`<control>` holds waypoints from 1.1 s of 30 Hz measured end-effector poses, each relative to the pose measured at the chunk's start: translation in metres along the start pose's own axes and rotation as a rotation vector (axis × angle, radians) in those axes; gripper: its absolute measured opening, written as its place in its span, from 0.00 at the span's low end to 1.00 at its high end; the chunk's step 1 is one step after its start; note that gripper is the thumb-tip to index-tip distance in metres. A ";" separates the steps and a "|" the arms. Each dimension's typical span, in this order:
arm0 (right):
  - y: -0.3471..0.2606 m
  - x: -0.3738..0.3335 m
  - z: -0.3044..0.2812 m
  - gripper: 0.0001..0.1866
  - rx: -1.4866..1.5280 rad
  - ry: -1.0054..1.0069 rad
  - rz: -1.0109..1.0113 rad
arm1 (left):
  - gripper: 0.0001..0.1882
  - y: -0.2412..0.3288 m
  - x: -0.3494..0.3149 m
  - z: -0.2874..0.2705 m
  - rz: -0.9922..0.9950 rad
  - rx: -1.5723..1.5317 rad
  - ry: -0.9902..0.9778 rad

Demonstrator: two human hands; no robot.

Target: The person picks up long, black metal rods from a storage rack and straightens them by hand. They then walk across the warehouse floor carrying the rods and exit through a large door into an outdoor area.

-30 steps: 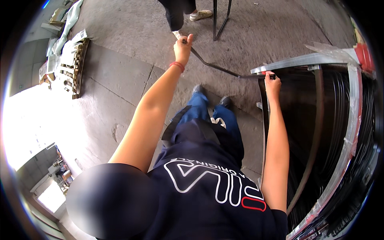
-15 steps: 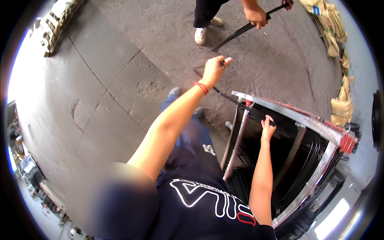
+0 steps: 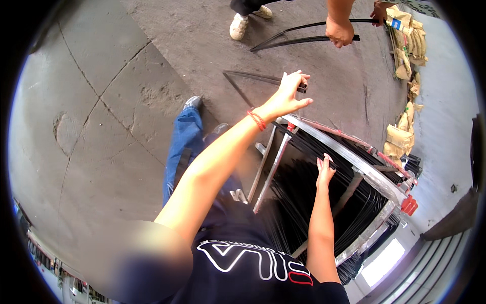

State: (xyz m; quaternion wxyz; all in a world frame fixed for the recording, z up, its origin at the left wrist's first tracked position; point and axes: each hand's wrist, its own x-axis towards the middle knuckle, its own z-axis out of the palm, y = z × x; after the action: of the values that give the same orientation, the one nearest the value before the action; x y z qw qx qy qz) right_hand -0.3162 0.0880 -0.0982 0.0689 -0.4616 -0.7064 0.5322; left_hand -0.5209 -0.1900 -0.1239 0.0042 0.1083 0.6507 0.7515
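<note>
My left hand (image 3: 291,96), with red bands at its wrist, is at the middle of the view around one end of a long, bent black strip (image 3: 248,75). The fingers curl over the strip's end, while the thumb stands out to the side. From there the strip runs left over the floor, turns sharply, and comes back under my left wrist toward the metal cart (image 3: 344,152). Over the cart, my right hand (image 3: 325,171) pinches a dark end, apparently of the same strip. Many thin black strips (image 3: 298,187) lie inside the cart.
Across from me a co-worker's hand (image 3: 340,31) grips another bent black strip (image 3: 298,43); the other hand is farther right. Tan wrapped bundles (image 3: 400,139) line the floor by the right wall. The cart has red corner pieces (image 3: 409,205). Cracks cross the grey floor (image 3: 101,96).
My left thumb has spread away from the fingers. The co-worker's strip has opened into a wider V, with the hands farther apart. My view has shifted, and the cart appears farther left.
</note>
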 end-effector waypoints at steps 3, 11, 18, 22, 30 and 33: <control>-0.002 0.004 -0.002 0.11 0.006 -0.001 0.016 | 0.22 -0.003 0.002 0.000 -0.006 -0.151 -0.084; -0.004 0.011 -0.003 0.12 -0.006 0.007 0.021 | 0.17 -0.010 0.012 -0.004 0.059 -0.132 -0.185; -0.005 0.009 -0.002 0.12 0.003 0.008 0.027 | 0.13 -0.009 0.010 0.007 -0.001 -0.069 -0.074; -0.007 0.009 0.000 0.12 0.004 0.004 0.020 | 0.06 -0.001 0.015 0.022 -0.184 -0.031 0.037; -0.005 0.006 0.000 0.11 0.008 0.031 0.014 | 0.07 -0.001 0.019 0.034 -0.197 -0.046 0.084; -0.003 0.007 -0.001 0.11 0.013 0.037 0.016 | 0.09 0.003 0.017 0.029 -0.142 -0.120 0.062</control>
State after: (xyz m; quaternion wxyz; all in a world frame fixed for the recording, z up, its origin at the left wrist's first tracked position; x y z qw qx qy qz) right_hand -0.3216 0.0936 -0.0984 0.0807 -0.4766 -0.6979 0.5285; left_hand -0.5318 -0.1593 -0.1144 0.0436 0.0383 0.6105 0.7899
